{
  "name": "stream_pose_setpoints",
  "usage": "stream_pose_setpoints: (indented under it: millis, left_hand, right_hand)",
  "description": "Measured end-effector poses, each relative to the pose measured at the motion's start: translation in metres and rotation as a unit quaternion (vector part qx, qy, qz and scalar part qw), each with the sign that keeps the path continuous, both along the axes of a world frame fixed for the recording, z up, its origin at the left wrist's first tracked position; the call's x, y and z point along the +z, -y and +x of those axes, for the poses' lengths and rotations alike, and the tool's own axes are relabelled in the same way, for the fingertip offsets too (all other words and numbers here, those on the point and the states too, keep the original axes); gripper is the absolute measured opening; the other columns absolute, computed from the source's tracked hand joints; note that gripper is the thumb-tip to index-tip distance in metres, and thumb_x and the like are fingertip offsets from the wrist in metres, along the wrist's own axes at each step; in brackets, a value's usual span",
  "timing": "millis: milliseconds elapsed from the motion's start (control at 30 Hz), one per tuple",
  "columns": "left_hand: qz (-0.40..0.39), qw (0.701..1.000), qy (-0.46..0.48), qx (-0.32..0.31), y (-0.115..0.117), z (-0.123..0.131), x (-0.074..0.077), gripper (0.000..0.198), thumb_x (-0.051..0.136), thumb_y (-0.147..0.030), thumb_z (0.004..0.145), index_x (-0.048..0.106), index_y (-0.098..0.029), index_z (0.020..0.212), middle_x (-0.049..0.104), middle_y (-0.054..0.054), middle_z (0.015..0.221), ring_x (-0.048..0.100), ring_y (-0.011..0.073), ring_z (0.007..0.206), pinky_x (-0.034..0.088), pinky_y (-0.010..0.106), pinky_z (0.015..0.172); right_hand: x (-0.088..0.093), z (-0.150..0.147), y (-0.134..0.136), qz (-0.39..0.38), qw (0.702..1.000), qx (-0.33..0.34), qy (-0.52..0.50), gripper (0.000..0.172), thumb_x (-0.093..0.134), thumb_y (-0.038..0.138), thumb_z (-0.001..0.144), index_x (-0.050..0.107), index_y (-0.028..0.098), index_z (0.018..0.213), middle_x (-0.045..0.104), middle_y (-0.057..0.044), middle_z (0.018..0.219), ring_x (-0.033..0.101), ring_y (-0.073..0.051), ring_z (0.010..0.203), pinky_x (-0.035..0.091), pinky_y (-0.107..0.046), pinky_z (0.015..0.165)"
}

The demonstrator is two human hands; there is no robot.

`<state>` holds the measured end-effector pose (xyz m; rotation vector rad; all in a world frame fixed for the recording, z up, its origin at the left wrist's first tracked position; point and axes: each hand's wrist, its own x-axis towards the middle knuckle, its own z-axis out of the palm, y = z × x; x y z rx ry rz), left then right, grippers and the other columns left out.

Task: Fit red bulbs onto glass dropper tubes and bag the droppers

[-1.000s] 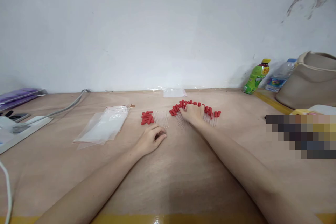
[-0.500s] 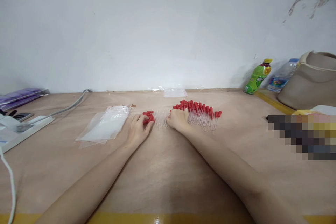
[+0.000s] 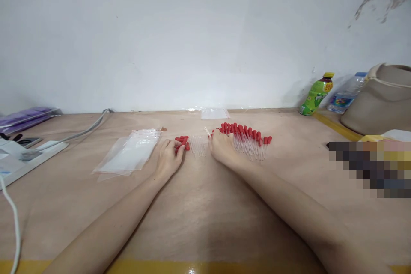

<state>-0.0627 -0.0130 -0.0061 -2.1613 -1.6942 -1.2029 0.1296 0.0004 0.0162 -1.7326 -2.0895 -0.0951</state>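
Observation:
My left hand (image 3: 168, 155) is at the small pile of red rubber bulbs (image 3: 183, 138), thumb and fingertips closed around one of them. Between the fingers of my right hand (image 3: 221, 143) is a thin clear dropper tube (image 3: 207, 130), its end pointing up and to the left. A row of bare clear tubes (image 3: 197, 145) lies flat between the two hands. Just right of my right hand, droppers with red bulbs (image 3: 245, 135) on their clear tubes are fanned out side by side; the hand hides the nearest ones.
Clear plastic bags (image 3: 130, 154) lie left, another bag (image 3: 214, 114) by the wall. A power strip (image 3: 51, 152) with cables and purple packs (image 3: 25, 119) are far left. At right stand a green bottle (image 3: 316, 96), a water bottle (image 3: 345, 94) and a beige bin (image 3: 379, 98).
My right hand has shifted slightly right, lifting a clear tube from the row so its end now shows. My left hand stays at the red bulbs, its thumb drawn in.

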Motion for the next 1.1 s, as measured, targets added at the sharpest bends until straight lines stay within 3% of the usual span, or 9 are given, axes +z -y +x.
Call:
stream_pose_setpoints:
  millis: [100, 200, 300, 367, 567, 700, 833, 1100]
  left_hand:
    - [0.025, 0.998, 0.013, -0.051, 0.007, 0.005, 0.004, 0.012, 0.048, -0.024, 0.08, 0.056, -0.016, 0.079, 0.055, 0.004, 0.078, 0.052, 0.0183, 0.078, 0.043, 0.032, 0.072]
    - [0.006, 0.986, -0.004, -0.168, 0.019, 0.014, 0.008, 0.012, 0.045, -0.022, 0.083, 0.054, -0.015, 0.087, 0.056, 0.005, 0.085, 0.053, 0.0171, 0.083, 0.043, 0.03, 0.074]
    - [-0.034, 0.965, -0.041, -0.255, 0.034, 0.025, 0.009, 0.013, 0.044, -0.02, 0.083, 0.054, -0.016, 0.09, 0.057, 0.006, 0.086, 0.054, 0.0161, 0.082, 0.044, 0.029, 0.073]
    - [-0.074, 0.954, -0.066, -0.284, 0.042, 0.031, 0.008, 0.013, 0.043, -0.019, 0.083, 0.055, -0.016, 0.089, 0.057, 0.005, 0.082, 0.054, 0.0147, 0.075, 0.044, 0.027, 0.068]
    - [-0.121, 0.945, -0.078, -0.293, 0.045, 0.042, 0.005, 0.023, 0.047, -0.023, 0.083, 0.057, -0.02, 0.104, 0.056, 0.005, 0.092, 0.054, 0.0146, 0.079, 0.044, 0.027, 0.071]
    - [-0.138, 0.954, -0.052, -0.262, 0.041, 0.048, 0.001, 0.018, 0.05, -0.029, 0.082, 0.064, -0.019, 0.089, 0.055, 0.004, 0.082, 0.053, 0.0147, 0.075, 0.043, 0.027, 0.069]
    - [-0.166, 0.952, 0.025, -0.256, 0.041, 0.052, -0.001, 0.016, 0.047, -0.027, 0.083, 0.059, -0.017, 0.085, 0.056, 0.003, 0.081, 0.053, 0.0142, 0.074, 0.042, 0.026, 0.067]
    - [-0.258, 0.886, 0.203, -0.329, 0.046, 0.058, -0.003, 0.018, 0.043, -0.031, 0.085, 0.049, -0.015, 0.091, 0.056, 0.002, 0.076, 0.055, 0.0119, 0.067, 0.045, 0.025, 0.063]
  right_hand:
    - [-0.01, 0.028, 0.011, 0.058, 0.993, 0.094, -0.053, 0.019, 0.028, 0.02, 0.087, 0.046, 0.013, 0.089, 0.062, -0.008, 0.074, 0.053, -0.019, 0.065, 0.029, -0.033, 0.072]
    - [-0.028, 0.057, 0.023, 0.111, 0.975, 0.174, -0.077, 0.019, 0.028, 0.018, 0.088, 0.044, 0.015, 0.097, 0.062, -0.007, 0.082, 0.054, -0.018, 0.07, 0.031, -0.032, 0.073]
    - [-0.043, 0.079, 0.034, 0.15, 0.964, 0.209, -0.072, 0.027, 0.029, 0.013, 0.086, 0.044, 0.017, 0.109, 0.061, -0.009, 0.098, 0.055, -0.019, 0.079, 0.033, -0.032, 0.073]
    - [-0.047, 0.086, 0.041, 0.155, 0.961, 0.215, -0.075, 0.027, 0.032, 0.012, 0.085, 0.046, 0.018, 0.108, 0.061, -0.008, 0.097, 0.055, -0.018, 0.08, 0.033, -0.031, 0.071]
    - [-0.038, 0.086, 0.054, 0.128, 0.965, 0.197, -0.119, 0.016, 0.04, 0.02, 0.085, 0.055, 0.018, 0.089, 0.062, -0.004, 0.078, 0.054, -0.015, 0.068, 0.032, -0.03, 0.067]
    - [-0.035, 0.083, 0.057, 0.115, 0.964, 0.207, -0.124, 0.015, 0.043, 0.022, 0.084, 0.057, 0.018, 0.086, 0.062, -0.002, 0.073, 0.052, -0.013, 0.063, 0.031, -0.03, 0.067]
    - [-0.034, 0.082, 0.062, 0.095, 0.962, 0.212, -0.146, 0.016, 0.043, 0.025, 0.085, 0.057, 0.019, 0.087, 0.061, -0.001, 0.07, 0.051, -0.013, 0.063, 0.031, -0.03, 0.068]
    - [-0.028, 0.074, 0.073, 0.072, 0.958, 0.231, -0.152, 0.019, 0.042, 0.028, 0.086, 0.058, 0.02, 0.09, 0.062, -0.001, 0.068, 0.051, -0.012, 0.061, 0.033, -0.03, 0.068]
